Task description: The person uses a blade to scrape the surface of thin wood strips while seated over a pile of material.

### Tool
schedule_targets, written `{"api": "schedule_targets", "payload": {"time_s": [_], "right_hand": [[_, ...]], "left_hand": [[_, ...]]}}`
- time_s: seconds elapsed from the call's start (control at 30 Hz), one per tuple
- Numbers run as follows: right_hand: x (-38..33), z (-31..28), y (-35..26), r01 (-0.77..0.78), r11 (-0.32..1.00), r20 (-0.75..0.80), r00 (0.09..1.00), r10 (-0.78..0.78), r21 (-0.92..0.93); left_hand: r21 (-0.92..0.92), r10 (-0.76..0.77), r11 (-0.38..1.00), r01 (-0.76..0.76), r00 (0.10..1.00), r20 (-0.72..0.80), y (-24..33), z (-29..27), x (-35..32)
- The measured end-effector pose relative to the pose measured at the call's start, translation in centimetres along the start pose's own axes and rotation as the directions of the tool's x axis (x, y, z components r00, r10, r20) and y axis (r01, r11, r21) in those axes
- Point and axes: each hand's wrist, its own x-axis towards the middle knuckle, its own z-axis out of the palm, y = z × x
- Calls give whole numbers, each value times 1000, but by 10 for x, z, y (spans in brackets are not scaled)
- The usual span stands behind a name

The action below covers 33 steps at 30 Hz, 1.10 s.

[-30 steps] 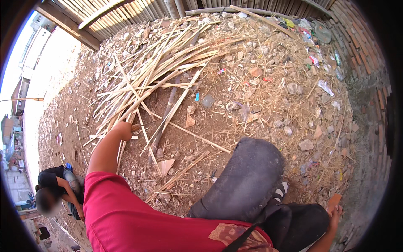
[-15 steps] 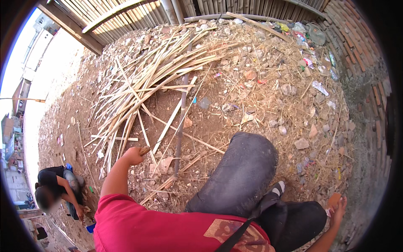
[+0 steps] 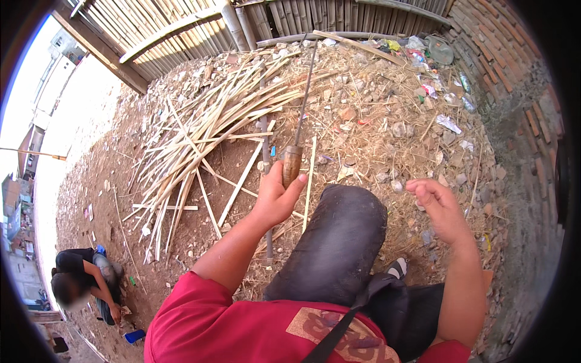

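Note:
My left hand [image 3: 279, 196] is wrapped round the wooden handle [image 3: 292, 164] of a long, thin-looking blade [image 3: 306, 91]. The blade rises away from me and is seen nearly edge-on, so its exact kind is unclear. Raised above the ground to the right of my dark-trousered knee [image 3: 333, 248], my right hand [image 3: 445, 209] has loosely bent fingers, with nothing visible in them. A pale bamboo strip [image 3: 310, 181] stretches between my left hand and the knee. Beyond my left hand, many split bamboo strips [image 3: 206, 133] lie in a heap across a dark pole [image 3: 264, 121].
On the left another person [image 3: 88, 278] crouches near a blue object [image 3: 134, 336]. A bamboo fence [image 3: 339, 19] closes the far side, and a brick wall [image 3: 502, 48] the right. Stones, straw and plastic litter [image 3: 448, 123] cover the ground; an orange-brown piece [image 3: 488, 277] shows behind my right arm.
My left hand has swung right and in front of me, bringing the long blade into clear view. My right hand has left the orange-brown piece and risen toward the middle.

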Motion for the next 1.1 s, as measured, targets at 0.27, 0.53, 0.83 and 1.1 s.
{"api": "schedule_targets", "payload": {"time_s": [0.27, 0.53, 0.83, 1.1], "right_hand": [[49, 57, -34, 95, 928, -205, 979, -21, 360], [35, -36, 24, -90, 864, -356, 886, 296, 496], [-75, -113, 163, -473, 869, -583, 669, 461, 145], [-95, -124, 194, -464, 839, -587, 608, 535, 284]], "left_hand": [[89, 547, 813, -575, 807, 221, 123, 111, 34], [88, 126, 984, -156, 952, 279, 78, 57, 89], [571, -724, 358, 739, 606, -330, -255, 57, -5], [489, -753, 351, 799, 551, -359, -324, 67, -38]]}}
